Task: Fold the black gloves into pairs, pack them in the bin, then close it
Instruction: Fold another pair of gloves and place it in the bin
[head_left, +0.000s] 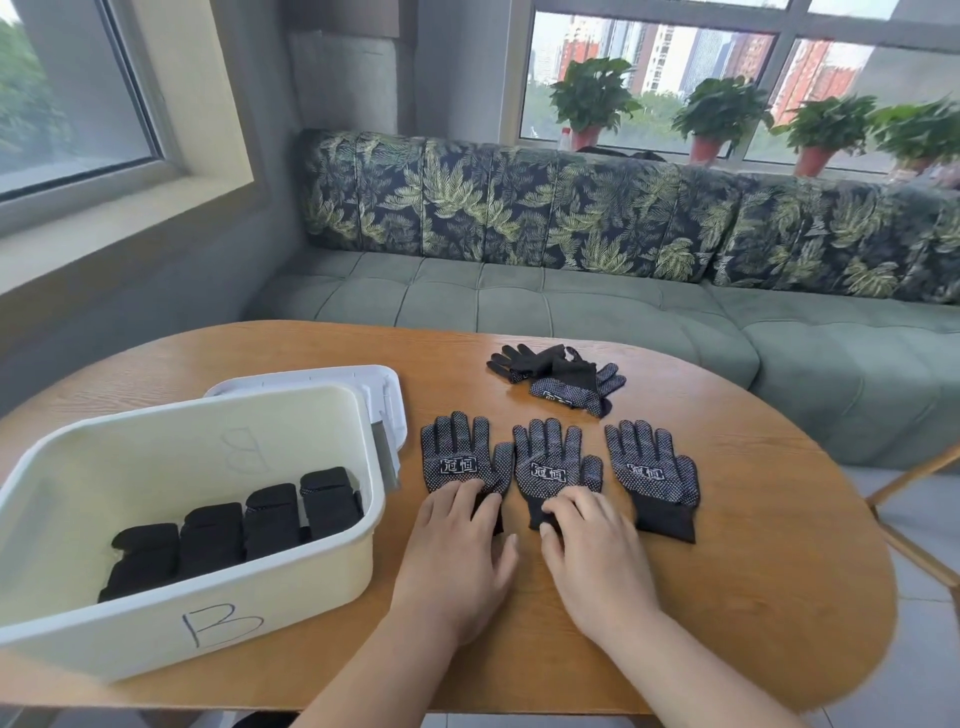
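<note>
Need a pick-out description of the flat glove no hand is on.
On the oval wooden table, right of the white bin, three dotted black gloves lie flat in a row, fingers pointing away. The left hand rests on the left glove, the right hand on the middle glove. Pick the rightmost glove, the only one untouched.

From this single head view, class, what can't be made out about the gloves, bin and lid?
White lid: head view, mostly hidden behind the bin.
Cuffs of left glove and middle glove: partly covered by left grip and right grip.
Right grip: pinching or pressing, unclear.
Glove pile: tangled, count unclear.
Folded pairs: lower ends hidden by bin's near wall.
</note>
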